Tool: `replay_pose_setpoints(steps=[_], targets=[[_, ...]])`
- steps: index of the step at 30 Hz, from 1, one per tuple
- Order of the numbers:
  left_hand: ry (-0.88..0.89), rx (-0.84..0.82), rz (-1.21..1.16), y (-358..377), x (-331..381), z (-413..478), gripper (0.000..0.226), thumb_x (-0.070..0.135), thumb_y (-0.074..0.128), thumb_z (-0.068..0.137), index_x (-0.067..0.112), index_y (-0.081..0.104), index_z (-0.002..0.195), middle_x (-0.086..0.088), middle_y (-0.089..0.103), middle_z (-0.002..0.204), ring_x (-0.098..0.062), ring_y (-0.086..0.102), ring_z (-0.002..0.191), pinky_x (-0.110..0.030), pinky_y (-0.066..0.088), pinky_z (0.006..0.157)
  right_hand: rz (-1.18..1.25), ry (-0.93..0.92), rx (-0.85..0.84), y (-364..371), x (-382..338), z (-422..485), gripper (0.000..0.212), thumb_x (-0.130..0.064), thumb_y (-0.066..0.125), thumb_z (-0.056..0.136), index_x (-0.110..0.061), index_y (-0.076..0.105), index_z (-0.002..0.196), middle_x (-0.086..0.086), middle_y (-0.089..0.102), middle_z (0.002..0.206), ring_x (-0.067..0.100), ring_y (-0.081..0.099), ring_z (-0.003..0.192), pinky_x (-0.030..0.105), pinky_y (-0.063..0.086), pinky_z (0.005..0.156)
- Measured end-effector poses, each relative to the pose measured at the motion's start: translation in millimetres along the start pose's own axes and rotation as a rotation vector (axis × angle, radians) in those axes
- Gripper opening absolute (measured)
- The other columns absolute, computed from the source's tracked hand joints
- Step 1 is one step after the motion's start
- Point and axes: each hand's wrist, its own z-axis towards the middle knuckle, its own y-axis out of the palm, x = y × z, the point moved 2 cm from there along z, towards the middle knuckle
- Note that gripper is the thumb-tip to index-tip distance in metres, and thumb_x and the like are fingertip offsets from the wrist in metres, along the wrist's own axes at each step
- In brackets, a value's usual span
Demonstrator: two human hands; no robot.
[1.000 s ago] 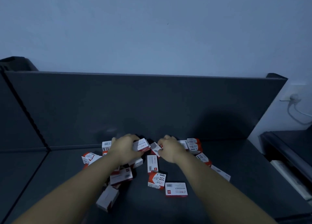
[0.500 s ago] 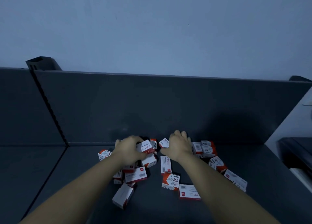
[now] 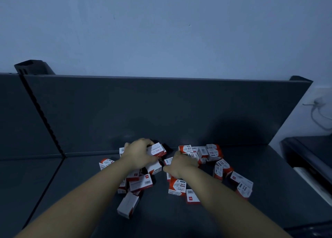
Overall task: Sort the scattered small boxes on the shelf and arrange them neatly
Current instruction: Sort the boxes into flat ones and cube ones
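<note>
Sorting has barely begun: the small boxes (image 3: 141,184) lie heaped on the shelf (image 3: 269,166), towards its rear. The left hand (image 3: 138,153) grips one white-and-red box (image 3: 157,149); the right hand (image 3: 181,164) lies curled over the heap, and I cannot tell whether it holds anything. Next, like boxes probably need gathering and squaring into rows.

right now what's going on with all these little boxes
A person is sorting small red and white boxes scattered on a dark shelf. The left hand grips one box near the back panel. The right hand reaches among the boxes beside it; whether it holds one is hidden. Nothing is lined up yet.
</note>
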Motion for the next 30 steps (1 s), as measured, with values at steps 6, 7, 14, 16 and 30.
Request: replay_pose_setpoints(steps=[6,7,14,16,30], targets=[[0.005,0.002,0.012,-2,-4,-8,0.031,0.044,0.073,0.076,0.034,0.062,0.103,0.016,0.058,0.107,-0.008,0.053,0.099,-0.032,0.02,0.089,-0.055,0.115,-0.119,17,-6,1,0.076,-0.061,0.054,0.083,-0.015,0.041,0.142,0.007,0.056,0.135,0.03,0.054,0.122,0.05,0.036,0.108],[0.005,0.004,0.011,-3,-6,-9,0.032,0.044,0.073,0.076,0.034,0.062,0.104,0.015,0.058,0.107,-0.008,0.053,0.099,-0.032,0.02,0.089,-0.051,0.098,-0.087,17,-7,0,0.068,-0.057,0.054,0.086,-0.016,0.045,0.139,0.007,0.057,0.133,0.03,0.054,0.121,0.05,0.037,0.107],[-0.012,0.031,0.051,-19,-21,-20,0.035,0.046,0.071,0.077,0.035,0.062,0.11,0.016,0.057,0.109,-0.008,0.053,0.104,-0.034,0.022,0.093,-0.106,-0.019,-0.001,0,5,-5,0.053,-0.029,0.063,0.093,-0.013,0.045,0.14,0.011,0.044,0.142,0.031,0.049,0.126,0.042,0.044,0.1],[-0.02,0.041,0.051,-25,-25,-23,0.034,0.045,0.071,0.077,0.034,0.062,0.108,0.016,0.057,0.108,-0.008,0.053,0.103,-0.035,0.024,0.095,-0.052,-0.104,0.028,-6,9,-9,0.045,-0.031,0.062,0.093,-0.014,0.049,0.133,0.01,0.047,0.135,0.029,0.051,0.121,0.041,0.045,0.096],[0.006,0.002,0.08,-49,-47,-40,0.031,0.051,0.072,0.072,0.036,0.06,0.096,0.018,0.061,0.098,-0.006,0.053,0.095,-0.034,0.023,0.088,0.271,-0.309,-0.005,-49,-16,-42,0.045,-0.038,0.063,0.092,-0.018,0.052,0.13,0.004,0.049,0.118,0.021,0.053,0.108,0.037,0.046,0.093]])
